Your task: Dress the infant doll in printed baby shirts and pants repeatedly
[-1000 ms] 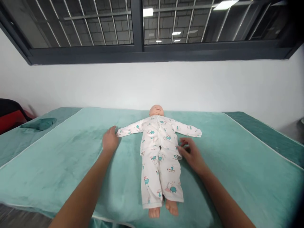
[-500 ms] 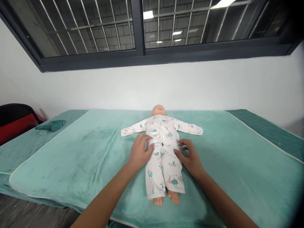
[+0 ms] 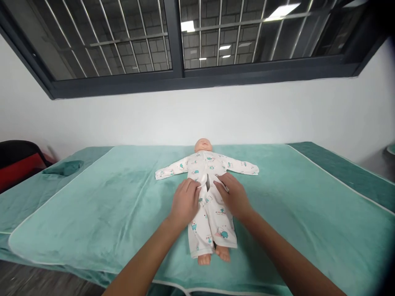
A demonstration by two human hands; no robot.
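Observation:
A baby doll [image 3: 203, 145] lies on its back, head toward the wall, arms spread. It wears white baby clothes [image 3: 212, 222] with a teal print, and bare feet show below the trouser legs. My left hand [image 3: 185, 200] is closed at the waist, its thumb and fingers pinching the cloth on that side. Opposite it, my right hand [image 3: 234, 195] pinches cloth at the waist too. A dark gap shows in the raised cloth between the hands. Whether top hem or waistband is held, I cannot tell.
Under the doll is a teal plush blanket [image 3: 101, 205] with white piping, spread over a bed. A dark-framed window [image 3: 180, 74] is set in the white wall [image 3: 129, 119] behind. Something red and black [image 3: 21, 164] stands at the left edge.
Both hands have moved inward from the doll's sides and closed on the cloth at the waist. The cloth there is lifted and the gap is wider. The view has shifted slightly.

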